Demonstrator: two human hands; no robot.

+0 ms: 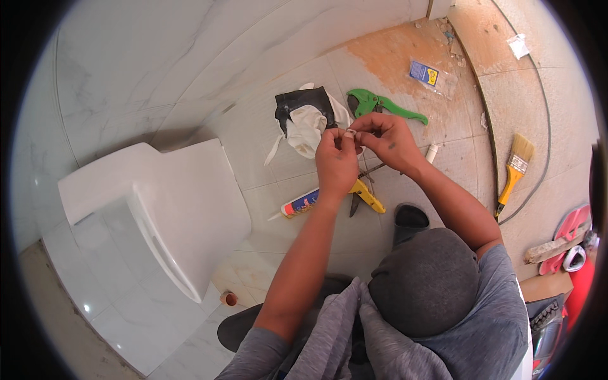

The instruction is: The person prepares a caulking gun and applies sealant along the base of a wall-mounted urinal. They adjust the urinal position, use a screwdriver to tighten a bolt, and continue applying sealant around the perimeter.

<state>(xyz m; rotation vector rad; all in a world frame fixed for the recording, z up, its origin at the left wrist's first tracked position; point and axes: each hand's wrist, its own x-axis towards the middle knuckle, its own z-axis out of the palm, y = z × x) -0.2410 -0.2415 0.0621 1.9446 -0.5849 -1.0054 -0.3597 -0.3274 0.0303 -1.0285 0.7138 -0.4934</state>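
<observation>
My left hand (335, 159) and my right hand (387, 140) meet in front of me, fingertips pinched together. Between them is a small pale piece (351, 132), too small to name. Just beyond my right hand lies a green pipe cutter (386, 106) on the tiled floor. A crumpled white and black cloth (307, 120) is past my left hand. Partly hidden below my hands, a yellow caulking gun (367, 195) lies beside a sealant tube (301, 204) with a pale nozzle. A short white pipe piece (432, 152) shows next to my right forearm.
A white ceramic fixture (183, 190) stands at the left by the marble-look wall. An open pipe end (228, 298) shows near its base. On the right are a raised floor edge (484, 120), a paintbrush (516, 168), a cable (546, 126), a plastic packet (430, 76) and pink slippers (573, 223).
</observation>
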